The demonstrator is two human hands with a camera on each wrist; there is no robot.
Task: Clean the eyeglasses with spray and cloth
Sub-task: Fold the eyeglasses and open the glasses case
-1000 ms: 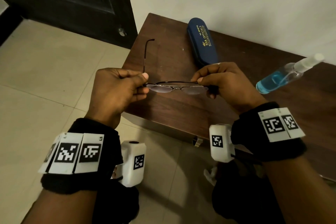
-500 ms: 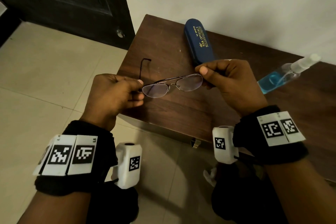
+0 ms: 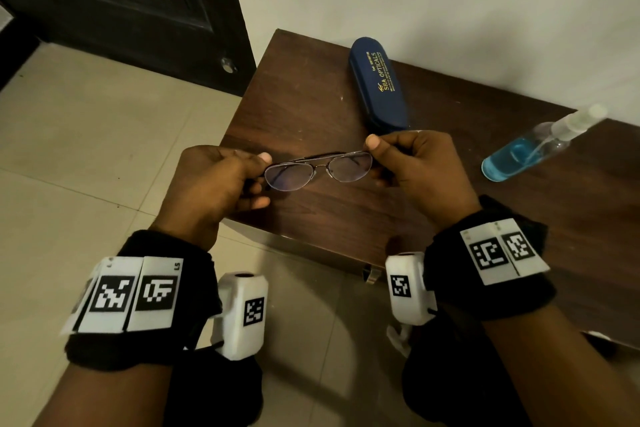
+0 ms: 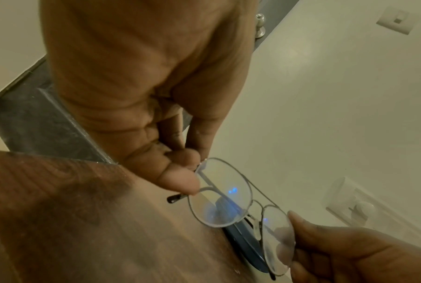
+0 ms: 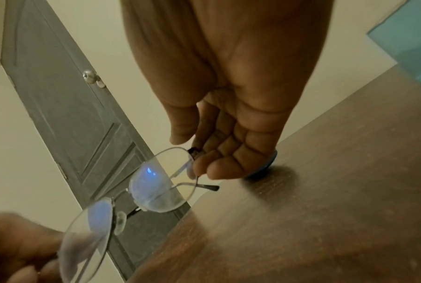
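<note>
A second ago one arm of the eyeglasses (image 3: 318,168) stuck out far from me; now both arms are folded in. My left hand (image 3: 211,184) pinches the left end and my right hand (image 3: 419,170) pinches the right end, above the near edge of the desk (image 3: 304,107). Folded up like this, I think the cleaning may be over (I see no cloth). I count one pair of glasses, one spray bottle (image 3: 530,149) on the right, and one blue case (image 3: 377,83) at the far side.
</note>
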